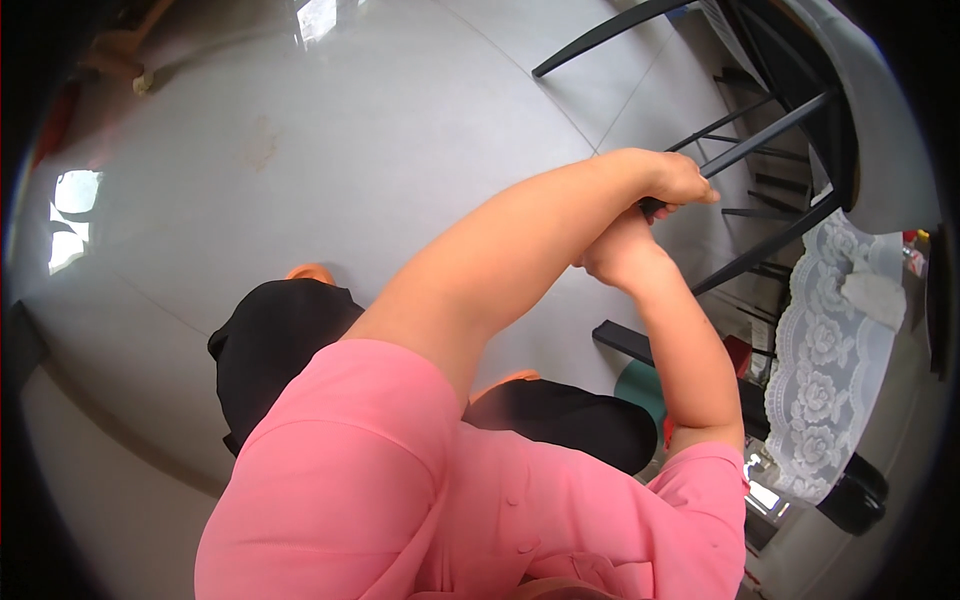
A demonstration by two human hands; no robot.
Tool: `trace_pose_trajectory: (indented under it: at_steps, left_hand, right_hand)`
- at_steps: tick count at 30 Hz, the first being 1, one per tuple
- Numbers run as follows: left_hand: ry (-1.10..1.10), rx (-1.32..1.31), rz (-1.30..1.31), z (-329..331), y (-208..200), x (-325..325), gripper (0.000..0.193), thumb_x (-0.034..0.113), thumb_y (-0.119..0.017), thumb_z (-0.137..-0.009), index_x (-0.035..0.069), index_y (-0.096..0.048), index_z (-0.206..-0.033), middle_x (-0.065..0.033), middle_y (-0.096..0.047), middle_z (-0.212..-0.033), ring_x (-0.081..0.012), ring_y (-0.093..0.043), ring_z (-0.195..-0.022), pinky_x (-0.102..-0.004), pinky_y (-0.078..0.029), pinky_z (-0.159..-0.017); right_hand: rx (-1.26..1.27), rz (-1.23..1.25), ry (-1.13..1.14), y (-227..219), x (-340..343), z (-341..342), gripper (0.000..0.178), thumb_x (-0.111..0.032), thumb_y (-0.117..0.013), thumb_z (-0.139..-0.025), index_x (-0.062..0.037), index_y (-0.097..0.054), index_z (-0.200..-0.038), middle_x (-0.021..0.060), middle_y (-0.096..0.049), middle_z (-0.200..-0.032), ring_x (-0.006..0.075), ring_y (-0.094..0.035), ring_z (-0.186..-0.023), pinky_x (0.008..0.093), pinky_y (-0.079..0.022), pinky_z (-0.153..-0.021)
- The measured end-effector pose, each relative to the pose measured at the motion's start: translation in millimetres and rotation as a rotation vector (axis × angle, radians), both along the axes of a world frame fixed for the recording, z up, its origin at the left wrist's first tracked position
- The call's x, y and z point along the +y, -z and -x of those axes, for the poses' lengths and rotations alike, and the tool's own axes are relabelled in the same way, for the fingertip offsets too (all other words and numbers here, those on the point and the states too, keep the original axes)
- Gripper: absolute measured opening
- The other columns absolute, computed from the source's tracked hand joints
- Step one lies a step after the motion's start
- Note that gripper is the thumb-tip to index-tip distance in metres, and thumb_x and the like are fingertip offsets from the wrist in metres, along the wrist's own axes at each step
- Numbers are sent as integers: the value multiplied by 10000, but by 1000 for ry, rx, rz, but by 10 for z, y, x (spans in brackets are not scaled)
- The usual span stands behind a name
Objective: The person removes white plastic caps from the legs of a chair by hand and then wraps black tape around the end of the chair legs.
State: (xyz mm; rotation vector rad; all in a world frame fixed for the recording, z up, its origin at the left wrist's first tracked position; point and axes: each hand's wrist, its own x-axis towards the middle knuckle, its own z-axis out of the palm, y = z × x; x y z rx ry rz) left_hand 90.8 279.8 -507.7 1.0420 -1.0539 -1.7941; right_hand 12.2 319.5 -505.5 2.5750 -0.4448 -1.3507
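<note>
A black chair [815,60] at the upper right has its legs pointing toward my side. My left hand [682,180] reaches across and is closed around one slim black chair leg [770,132]. Just below it, my right hand [622,248] is closed at the dark end of that same leg. My left forearm partly covers the right hand's fingers, so whether anything else is in them cannot be seen. Two other chair legs stick out, one above my hands and one below them.
On the right, a white lace cloth [818,370] hangs by a table edge, with a crumpled white cloth [875,300] on it. More dark furniture legs stand behind the chair. Grey tiled floor [400,110] spreads ahead. A teal object [640,385] lies near my knee.
</note>
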Motion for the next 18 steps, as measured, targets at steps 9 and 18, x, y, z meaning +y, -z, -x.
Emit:
trace_pose_trajectory:
  at_steps: [9,18]
  left_hand:
    - [23,15,38,33,59,-78,465,438,-547,-892,30,-452,-691,-66,-438,-594,-190,-439,-490,-345,-423,-471]
    - [7,25,53,49,81,-81,455,422,-548,-894,18,-455,-707,-68,-437,-602,-192,-443,-495,-353,-426,-459]
  right_hand:
    - [-30,-47,73,13,-22,75,365,-126,-624,-808,-7,-526,-1139,129,-573,-1109,254,-515,-1039,358,-379,-879]
    - [-532,-241,-59,70,-81,451,367,-74,-627,-766,-77,-564,-1128,91,-575,-1121,299,-492,-1053,390,-388,-878]
